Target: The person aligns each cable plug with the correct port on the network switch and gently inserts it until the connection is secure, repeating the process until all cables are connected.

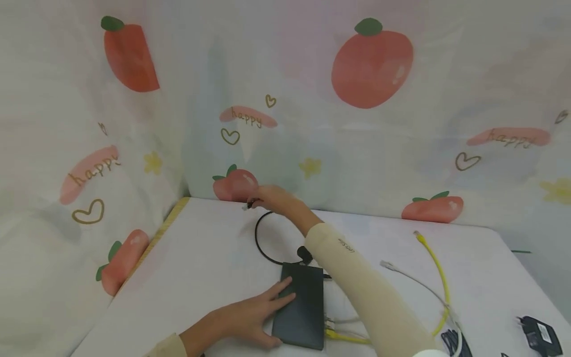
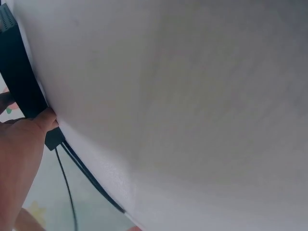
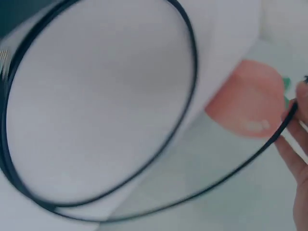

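A flat dark box (image 1: 301, 307) with cables at its ports lies on the white table. My left hand (image 1: 250, 320) rests on its left side, fingers spread and fairly straight over the top, thumb at the near left corner. In the left wrist view, the thumb (image 2: 45, 120) touches the box's edge (image 2: 21, 72). Past the box's far end, my right hand (image 1: 276, 198) pinches a black cable (image 1: 257, 233) close to its tip, where a small pale connector (image 1: 246, 206) shows. The cable (image 3: 195, 62) loops widely in the right wrist view; those fingers are partly cut off.
Yellow (image 1: 348, 338) and white plugs enter the box's right side. Further right lie a yellow cable (image 1: 439, 270), a white cable (image 1: 417, 280), a bundled black cord (image 1: 455, 343) and a black power adapter (image 1: 542, 337). A printed curtain (image 1: 285, 59) hangs behind the table.
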A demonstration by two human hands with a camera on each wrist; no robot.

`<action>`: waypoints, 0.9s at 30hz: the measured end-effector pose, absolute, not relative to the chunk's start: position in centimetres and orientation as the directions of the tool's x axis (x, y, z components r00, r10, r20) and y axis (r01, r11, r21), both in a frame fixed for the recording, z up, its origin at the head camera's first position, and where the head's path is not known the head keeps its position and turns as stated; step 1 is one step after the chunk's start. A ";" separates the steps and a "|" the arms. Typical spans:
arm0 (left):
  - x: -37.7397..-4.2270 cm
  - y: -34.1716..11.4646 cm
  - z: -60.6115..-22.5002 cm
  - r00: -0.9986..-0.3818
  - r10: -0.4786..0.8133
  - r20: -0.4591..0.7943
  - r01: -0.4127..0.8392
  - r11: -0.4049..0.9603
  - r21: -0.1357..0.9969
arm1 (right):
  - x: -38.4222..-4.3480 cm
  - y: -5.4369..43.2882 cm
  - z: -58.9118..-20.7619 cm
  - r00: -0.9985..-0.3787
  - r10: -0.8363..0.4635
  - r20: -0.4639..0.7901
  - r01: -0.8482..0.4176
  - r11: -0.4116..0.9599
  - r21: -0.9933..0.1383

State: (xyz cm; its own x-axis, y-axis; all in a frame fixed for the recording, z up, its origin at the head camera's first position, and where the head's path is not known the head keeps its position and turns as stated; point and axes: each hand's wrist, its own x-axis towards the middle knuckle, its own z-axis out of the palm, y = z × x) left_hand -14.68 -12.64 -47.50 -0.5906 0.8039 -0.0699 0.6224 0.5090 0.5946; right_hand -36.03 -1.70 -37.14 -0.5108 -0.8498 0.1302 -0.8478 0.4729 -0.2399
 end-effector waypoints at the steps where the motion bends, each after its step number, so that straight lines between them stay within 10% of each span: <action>1: -14.6 -12.6 -47.5 -0.597 0.799 -0.071 0.619 0.515 0.593 | -36.2 -0.9 -36.6 -0.498 -0.850 0.173 -0.855 0.448 -0.260; 13: -15.0 -12.4 -47.6 -0.631 0.771 -0.090 0.612 0.565 0.554 | -38.1 10.1 -30.6 -0.408 -0.577 0.708 -0.903 0.367 -0.221; 27: -14.3 -12.0 -47.5 -0.624 0.776 -0.090 0.613 0.558 0.560 | -33.8 21.5 -19.3 -0.546 -0.296 0.784 -0.744 0.601 -0.292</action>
State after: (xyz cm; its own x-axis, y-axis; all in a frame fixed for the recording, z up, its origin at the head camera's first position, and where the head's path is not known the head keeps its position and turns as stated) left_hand -14.27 -11.96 -47.52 -0.6241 0.7761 -0.0904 0.6128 0.5580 0.5596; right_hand -33.78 21.54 -19.27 -0.5459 -0.2958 0.7839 -0.7444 0.6006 -0.2918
